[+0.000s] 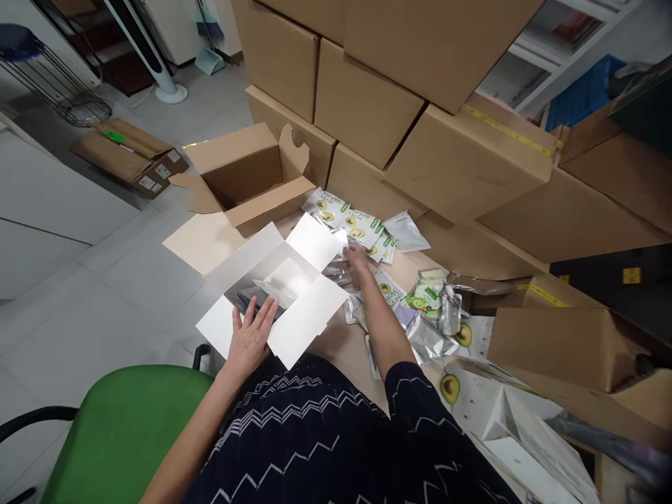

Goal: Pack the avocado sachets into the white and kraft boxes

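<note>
An open white carton (pixel 307 302) stands in front of me with its flaps spread outward. Inside it are a pale translucent piece (pixel 288 280) and something dark grey. My left hand (pixel 255 334) rests at the carton's near left side, fingers stretched out over its opening. To the right of the carton, my right hand (pixel 358 260) reaches into silver pouches (pixel 337 271), its fingers curled at one of them; the fingertips are partly hidden. Just behind that hand lie white sachets printed with avocados (pixel 360 227). A plain silvery sachet (pixel 407 232) lies beside them.
Behind the white carton sits an open brown box (pixel 257 178). Stacked cardboard boxes (pixel 362 105) wall off the back. More pouches (pixel 428 308) litter the table right of my forearm. A green chair (pixel 131 434) stands at left; another brown box (pixel 556 350) is at right.
</note>
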A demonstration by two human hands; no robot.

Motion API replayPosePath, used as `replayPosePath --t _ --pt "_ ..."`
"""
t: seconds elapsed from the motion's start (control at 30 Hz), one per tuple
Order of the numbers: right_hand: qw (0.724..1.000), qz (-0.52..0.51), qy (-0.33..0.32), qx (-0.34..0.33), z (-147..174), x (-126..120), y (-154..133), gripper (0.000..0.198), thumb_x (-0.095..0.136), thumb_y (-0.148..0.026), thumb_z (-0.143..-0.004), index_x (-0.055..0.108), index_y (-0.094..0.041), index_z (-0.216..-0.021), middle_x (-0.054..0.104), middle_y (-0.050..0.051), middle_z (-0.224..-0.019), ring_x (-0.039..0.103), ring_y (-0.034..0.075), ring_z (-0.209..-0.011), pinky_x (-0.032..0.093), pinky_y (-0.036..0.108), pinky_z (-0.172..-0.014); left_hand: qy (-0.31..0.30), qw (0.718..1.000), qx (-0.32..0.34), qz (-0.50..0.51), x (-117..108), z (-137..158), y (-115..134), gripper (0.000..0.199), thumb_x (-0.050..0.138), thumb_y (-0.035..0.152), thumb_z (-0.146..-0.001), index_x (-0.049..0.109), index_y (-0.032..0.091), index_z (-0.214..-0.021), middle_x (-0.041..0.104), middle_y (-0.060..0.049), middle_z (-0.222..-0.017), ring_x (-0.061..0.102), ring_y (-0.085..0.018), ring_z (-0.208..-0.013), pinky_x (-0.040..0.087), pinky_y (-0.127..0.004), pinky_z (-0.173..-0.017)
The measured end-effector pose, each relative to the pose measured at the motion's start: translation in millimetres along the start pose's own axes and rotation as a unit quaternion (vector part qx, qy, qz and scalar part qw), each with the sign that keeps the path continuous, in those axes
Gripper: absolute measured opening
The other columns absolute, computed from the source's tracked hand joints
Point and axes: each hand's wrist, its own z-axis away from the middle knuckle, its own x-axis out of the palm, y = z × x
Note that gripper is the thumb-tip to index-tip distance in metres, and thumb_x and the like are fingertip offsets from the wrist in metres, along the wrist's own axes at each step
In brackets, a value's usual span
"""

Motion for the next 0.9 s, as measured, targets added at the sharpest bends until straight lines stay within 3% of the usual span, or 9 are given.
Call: replayPosePath --t 0.07,0.13,0.23,0.33,0.43,0.53,0.7,0.8,0.9 --pt "1.0 -0.011 0.025 -0.01 6.6 -30.0 1.5 0.012 0.05 -0.027 -0.089 0.059 -0.019 -0.087 0.061 -0.001 -0.077 0.056 0.014 -0.066 0.053 0.026 -0.06 0.001 1.0 0.0 -0.003 0.1 -0.3 0.5 0.083 0.054 0.022 -0.087 0.019 0.021 -0.163 0.035 -0.01 -0.164 0.023 -0.04 -0.154 0.003 -0.067 -0.123" --pt "0.993 -0.015 0.087 -0.082 22.2 -64.7 -4.3 0.014 0.05 -0.032 -0.09 0.057 -0.02 -0.087 0.058 -0.001 -0.078 0.055 0.014 -0.069 0.054 0.027 -0.063 0.002 1.0 0.001 -0.003 0.3 -0.7 1.4 0.082 0.054 0.022 -0.088 0.021 0.021 -0.163 0.035 -0.011 -0.164 0.022 -0.039 -0.154 0.004 -0.067 -0.122" --pt "0.948 -0.022 0.204 -0.244 63.2 -112.0 -30.4 0.02 0.052 -0.042 -0.092 0.057 -0.022 -0.092 0.056 -0.001 -0.081 0.055 0.015 -0.074 0.055 0.029 -0.067 0.003 1.0 0.001 0.002 0.0 -1.3 2.8 0.081 0.054 0.021 -0.087 0.025 0.02 -0.162 0.035 -0.01 -0.164 0.021 -0.04 -0.154 0.004 -0.068 -0.122" --pt "0.912 -0.055 0.221 -0.342 112.1 -130.9 -67.6 0.022 0.053 -0.047 -0.095 0.056 -0.025 -0.1 0.054 -0.001 -0.084 0.055 0.014 -0.071 0.055 0.029 -0.064 -0.001 1.0 -0.001 0.008 -1.4 -1.7 3.7 0.079 0.054 0.019 -0.085 0.03 0.019 -0.16 0.035 -0.01 -0.164 0.023 -0.041 -0.153 0.004 -0.068 -0.122" --pt "0.929 -0.036 0.097 -0.356 145.7 -108.2 -97.6 0.021 0.049 -0.047 -0.099 0.055 -0.027 -0.101 0.053 -0.002 -0.082 0.057 0.013 -0.064 0.049 0.026 -0.056 -0.005 1.0 -0.002 0.012 -1.5 -1.9 3.9 0.078 0.054 0.018 -0.085 0.031 0.018 -0.16 0.035 -0.011 -0.164 0.023 -0.041 -0.153 0.005 -0.068 -0.122" --pt "0.936 0.091 -0.059 -0.334 156.1 -54.9 -111.5 0.021 0.042 -0.042 -0.102 0.055 -0.025 -0.101 0.055 -0.002 -0.074 0.062 0.015 -0.062 0.042 0.024 -0.054 0.0 1.0 -0.004 0.009 0.1 -1.6 3.8 0.08 0.053 0.017 -0.085 0.027 0.02 -0.161 0.035 -0.012 -0.164 0.023 -0.04 -0.154 0.006 -0.068 -0.122" --pt "0.871 0.328 -0.178 -0.318 146.0 35.8 -106.0 0.011 0.045 -0.016 -0.097 0.054 -0.021 -0.1 0.061 0.002 -0.072 0.065 0.023 -0.076 0.042 0.029 -0.068 -0.001 1.0 -0.003 0.015 -0.1 -1.0 5.1 0.08 0.051 0.017 -0.085 0.026 0.019 -0.161 0.031 -0.012 -0.166 0.023 -0.041 -0.153 0.008 -0.071 -0.12" --pt "0.886 0.292 -0.245 -0.265 132.8 66.5 -94.0 0.017 0.06 -0.009 -0.085 0.053 -0.023 -0.078 0.054 -0.002 -0.058 0.062 0.021 -0.068 0.045 0.03 -0.071 -0.009 1.0 -0.012 0.023 -1.8 -1.3 6.9 0.085 0.049 0.013 -0.083 0.02 0.017 -0.163 0.029 -0.012 -0.166 0.022 -0.04 -0.154 0.007 -0.07 -0.121" --pt "0.917 0.198 -0.274 -0.211 120.9 77.7 -85.6 0.029 0.071 -0.005 -0.07 0.051 -0.024 -0.061 0.046 -0.006 -0.048 0.058 0.017 -0.058 0.048 0.029 -0.069 -0.005 1.0 -0.015 0.022 -2.7 -2.9 8.5 0.095 0.049 0.009 -0.078 0.008 0.015 -0.164 0.026 -0.014 -0.167 0.019 -0.04 -0.155 0.005 -0.07 -0.121"
